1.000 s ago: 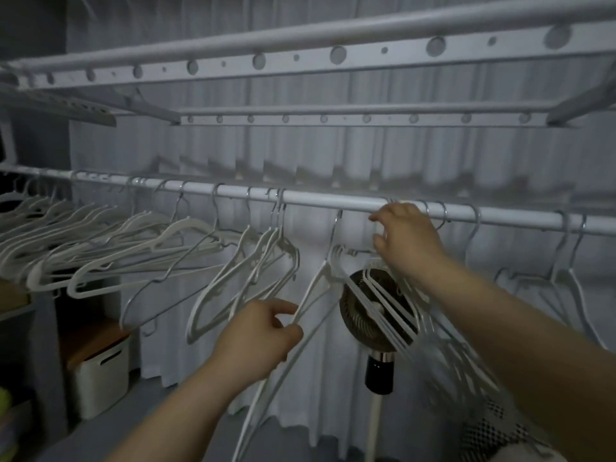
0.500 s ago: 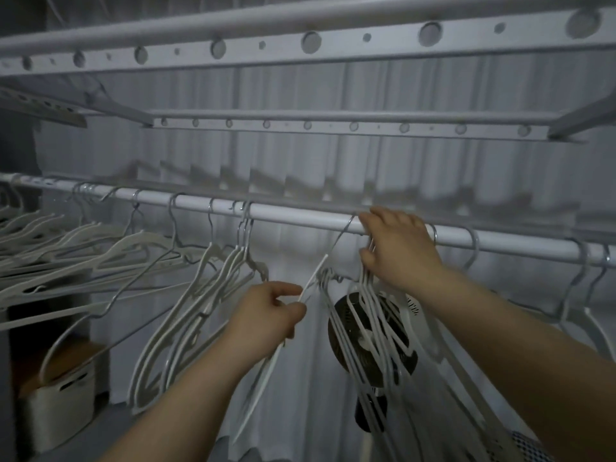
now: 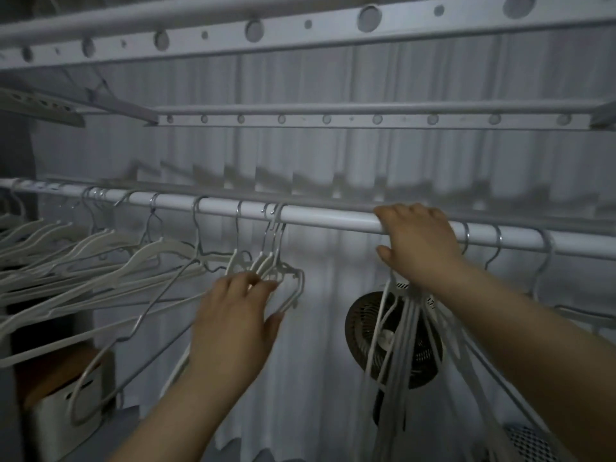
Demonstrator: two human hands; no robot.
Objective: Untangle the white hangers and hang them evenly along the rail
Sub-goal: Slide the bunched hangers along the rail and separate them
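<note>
The left hand [image 3: 240,315] no longer pinches the single hanger it was drawing leftward half a second ago; its fingers now lie fairly straight, thumb apart, tips against the bunch of hangers [image 3: 278,271] whose hooks crowd together on the rail [image 3: 333,217]; the single hanger seems to have joined that bunch, though blur leaves this unsure. The right hand [image 3: 421,243] has stayed on the rail, fingers curled over its top and thumb beneath; the tangled bundle [image 3: 396,388] hangs from under its palm, hooks hidden, in front of the fan [image 3: 363,328]. A bare stretch of rail now lies between bunch and bundle; I judge one hanger freed, yet the bunch wants spacing and the bundle is still unsorted.
</note>
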